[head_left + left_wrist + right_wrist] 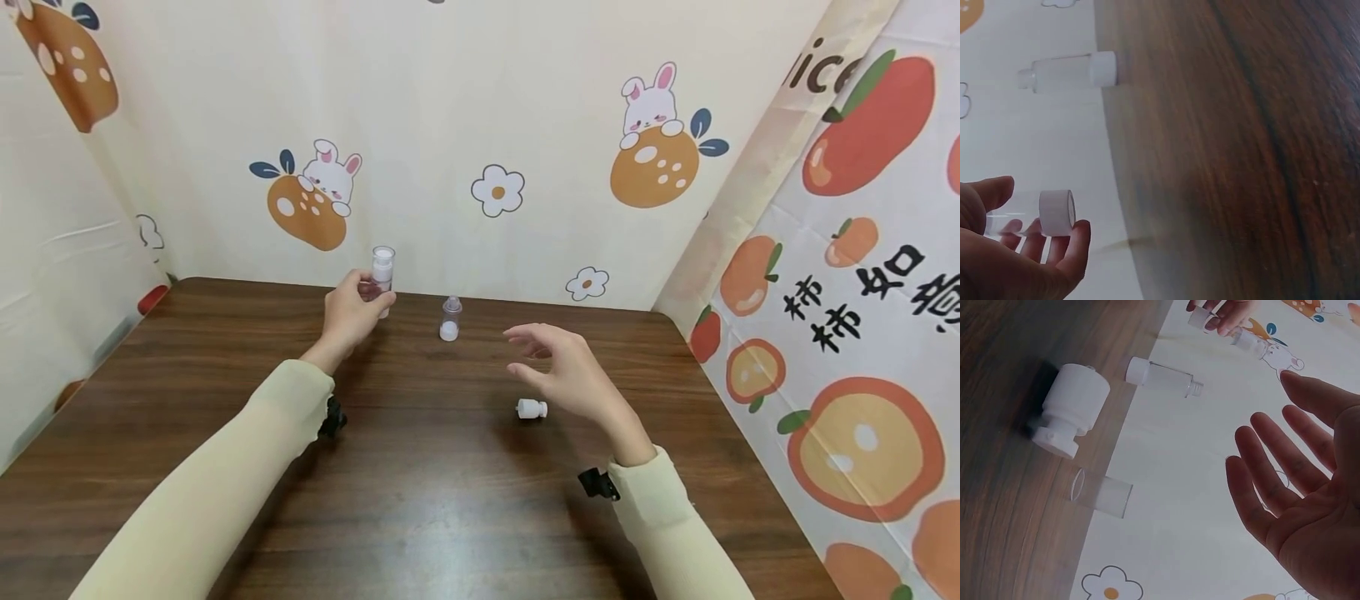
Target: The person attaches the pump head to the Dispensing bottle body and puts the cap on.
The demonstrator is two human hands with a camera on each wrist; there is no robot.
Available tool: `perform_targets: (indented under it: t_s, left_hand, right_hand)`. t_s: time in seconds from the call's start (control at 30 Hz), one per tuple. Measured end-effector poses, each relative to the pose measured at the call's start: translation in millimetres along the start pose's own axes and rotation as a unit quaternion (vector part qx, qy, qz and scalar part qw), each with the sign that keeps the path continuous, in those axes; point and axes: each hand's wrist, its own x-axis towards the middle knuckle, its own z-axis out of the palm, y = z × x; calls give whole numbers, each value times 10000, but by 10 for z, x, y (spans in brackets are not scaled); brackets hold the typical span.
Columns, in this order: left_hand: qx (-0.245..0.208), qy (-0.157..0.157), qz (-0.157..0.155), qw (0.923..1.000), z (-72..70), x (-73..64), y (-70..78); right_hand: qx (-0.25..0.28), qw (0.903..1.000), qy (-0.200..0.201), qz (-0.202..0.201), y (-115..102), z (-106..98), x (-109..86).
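Note:
My left hand (352,312) grips a small clear pump bottle (383,268) near the back edge of the table. It is upright, with a white pump top under a clear cover and a white base (1057,212). To its right stands an uncapped clear bottle (450,318) with a white bottom and a narrow threaded neck. My right hand (566,367) hovers over the table, fingers apart and slightly bent, holding nothing. Just below it in the head view, a white pump head (532,409) lies on its side. The right wrist view shows a clear cylindrical cover (1107,494) standing beyond the pump head.
The dark wood table (420,500) runs back to a cream curtain (420,108) printed with rabbits and flowers. On the right hangs a white cloth (757,292) with persimmon prints. Small black wrist cameras (600,483) sit by the sleeve cuffs.

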Motion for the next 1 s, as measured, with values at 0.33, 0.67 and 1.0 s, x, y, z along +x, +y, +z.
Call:
perform_targets:
  t_s: [0.33, 0.67, 1.0]
  left_hand:
    - [2, -245, -207, 9995, 111, 49, -49]
    - [84, -305, -398, 9987, 154, 77, -162]
    - [176, -433, -428, 9980, 159, 82, -199]
  right_hand:
    - [-166, 9998, -22, -100, 43, -12, -47]
    - [-174, 9998, -44, -131, 56, 0, -58]
    - [-182, 9996, -104, -174, 78, 17, -37]
